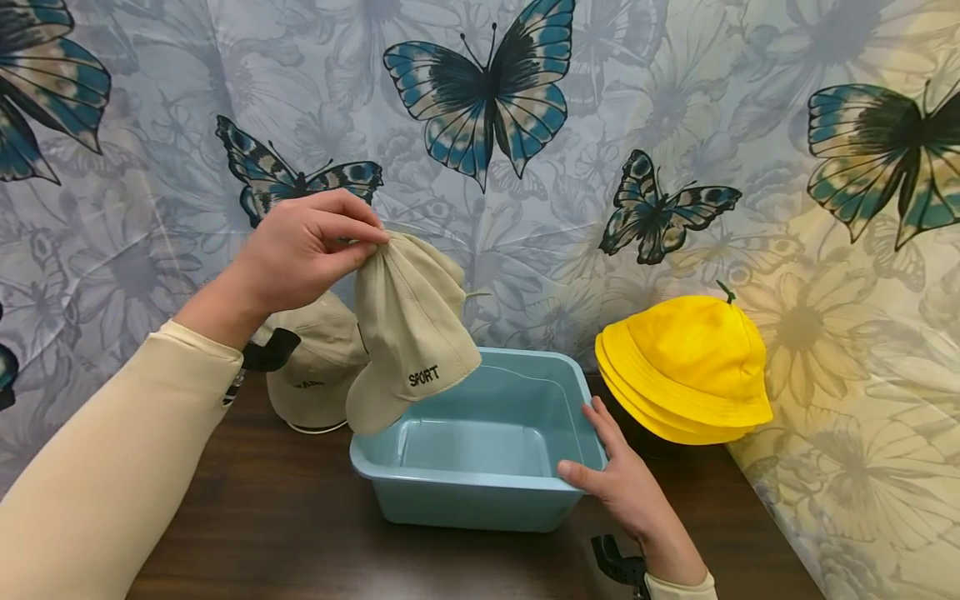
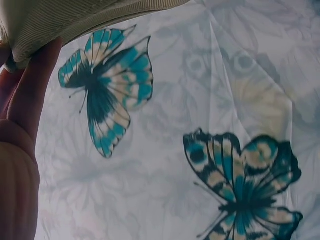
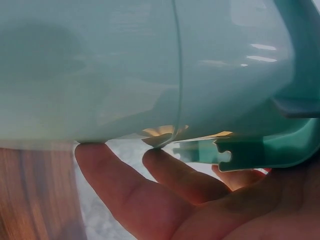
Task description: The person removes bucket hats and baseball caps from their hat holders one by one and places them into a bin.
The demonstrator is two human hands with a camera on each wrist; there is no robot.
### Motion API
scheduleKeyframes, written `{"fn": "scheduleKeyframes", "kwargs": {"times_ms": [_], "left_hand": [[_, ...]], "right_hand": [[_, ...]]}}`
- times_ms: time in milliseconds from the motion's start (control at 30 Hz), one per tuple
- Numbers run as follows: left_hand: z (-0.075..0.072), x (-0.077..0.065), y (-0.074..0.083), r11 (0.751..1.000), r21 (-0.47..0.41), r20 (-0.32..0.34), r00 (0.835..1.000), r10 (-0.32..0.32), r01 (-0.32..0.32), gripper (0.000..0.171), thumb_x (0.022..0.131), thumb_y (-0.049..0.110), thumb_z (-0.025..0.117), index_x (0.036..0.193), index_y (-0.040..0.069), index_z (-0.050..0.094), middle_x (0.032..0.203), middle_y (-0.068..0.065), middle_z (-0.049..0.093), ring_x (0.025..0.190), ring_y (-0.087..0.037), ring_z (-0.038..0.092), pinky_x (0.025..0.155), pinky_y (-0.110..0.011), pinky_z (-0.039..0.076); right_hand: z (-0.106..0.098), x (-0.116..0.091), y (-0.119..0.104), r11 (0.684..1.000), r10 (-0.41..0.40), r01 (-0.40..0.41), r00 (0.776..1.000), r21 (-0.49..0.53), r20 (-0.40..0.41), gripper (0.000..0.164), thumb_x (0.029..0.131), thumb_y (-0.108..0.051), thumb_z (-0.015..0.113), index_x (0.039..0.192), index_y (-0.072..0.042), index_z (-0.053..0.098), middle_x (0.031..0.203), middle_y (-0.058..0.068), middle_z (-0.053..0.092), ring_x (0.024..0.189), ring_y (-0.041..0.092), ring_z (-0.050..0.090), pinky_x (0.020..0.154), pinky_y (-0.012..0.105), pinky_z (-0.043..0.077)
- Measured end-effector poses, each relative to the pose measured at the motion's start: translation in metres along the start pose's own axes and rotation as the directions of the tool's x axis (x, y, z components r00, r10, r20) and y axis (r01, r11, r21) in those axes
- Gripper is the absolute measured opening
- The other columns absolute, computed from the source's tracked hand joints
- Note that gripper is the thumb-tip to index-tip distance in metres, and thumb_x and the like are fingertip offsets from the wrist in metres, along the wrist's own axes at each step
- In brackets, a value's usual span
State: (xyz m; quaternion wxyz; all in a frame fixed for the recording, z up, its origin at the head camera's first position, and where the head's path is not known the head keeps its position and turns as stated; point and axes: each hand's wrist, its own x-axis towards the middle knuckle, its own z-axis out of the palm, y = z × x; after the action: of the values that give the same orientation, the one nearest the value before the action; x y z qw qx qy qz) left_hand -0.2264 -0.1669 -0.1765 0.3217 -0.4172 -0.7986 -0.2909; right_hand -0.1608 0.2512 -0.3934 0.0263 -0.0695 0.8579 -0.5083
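My left hand (image 1: 307, 250) pinches the top of a beige baseball cap (image 1: 408, 325) with "SPORT" lettering. The cap hangs with its brim down, in front of and above the left part of a light blue plastic basin (image 1: 480, 504). In the left wrist view, part of the cap's fabric (image 2: 75, 20) shows beside the fingers (image 2: 37, 85). My right hand (image 1: 626, 487) holds the basin at its front right corner, thumb on the rim. Fingertips press the basin's outer wall (image 3: 125, 75) in the right wrist view. The basin's visible floor is bare.
Another beige cap (image 1: 315, 358) stands left of the basin on the dark wooden table (image 1: 285, 517). At the right, yellow bucket hats (image 1: 682, 367) are stacked, with a dark support partly visible beneath. A butterfly-print cloth (image 1: 525, 225) hangs behind the table and along its right side.
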Motion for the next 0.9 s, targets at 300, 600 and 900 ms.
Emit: {"fn": "scheduleKeyframes", "kwargs": {"times_ms": [300, 600, 900], "left_hand": [[0.028, 0.009, 0.005, 0.996, -0.082, 0.010, 1.000, 0.024, -0.024, 0.023, 0.087, -0.010, 0.070, 0.104, 0.003, 0.079, 0.105, -0.001, 0.066, 0.092, -0.014, 0.058, 0.067, -0.021, 0.045], [0.072, 0.015, 0.011, 0.985, -0.125, 0.092, 0.987, 0.128, -0.116, 0.020, 0.089, -0.008, 0.068, 0.102, 0.003, 0.079, 0.103, -0.002, 0.065, 0.089, -0.014, 0.059, 0.070, -0.029, 0.051], [0.123, 0.014, 0.016, 0.980, -0.141, 0.169, 0.972, 0.164, -0.141, 0.019, 0.090, -0.007, 0.067, 0.101, 0.003, 0.079, 0.100, -0.003, 0.063, 0.089, -0.016, 0.060, 0.075, -0.026, 0.050]], "right_hand": [[0.001, -0.001, -0.001, 1.000, 0.005, -0.005, 1.000, -0.005, 0.001, 0.094, 0.088, -0.038, 0.075, 0.160, -0.014, 0.020, 0.166, 0.000, -0.003, 0.146, 0.042, 0.013, 0.105, 0.067, 0.029], [0.000, -0.001, -0.002, 1.000, -0.009, 0.009, 1.000, -0.020, -0.002, 0.094, 0.088, -0.037, 0.075, 0.160, -0.013, 0.020, 0.166, 0.003, -0.002, 0.146, 0.043, 0.012, 0.105, 0.068, 0.028], [0.000, 0.000, -0.003, 0.998, -0.037, 0.036, 0.999, -0.043, -0.008, 0.093, 0.088, -0.036, 0.075, 0.160, -0.012, 0.022, 0.166, 0.003, -0.001, 0.147, 0.041, 0.009, 0.106, 0.072, 0.017]]}}
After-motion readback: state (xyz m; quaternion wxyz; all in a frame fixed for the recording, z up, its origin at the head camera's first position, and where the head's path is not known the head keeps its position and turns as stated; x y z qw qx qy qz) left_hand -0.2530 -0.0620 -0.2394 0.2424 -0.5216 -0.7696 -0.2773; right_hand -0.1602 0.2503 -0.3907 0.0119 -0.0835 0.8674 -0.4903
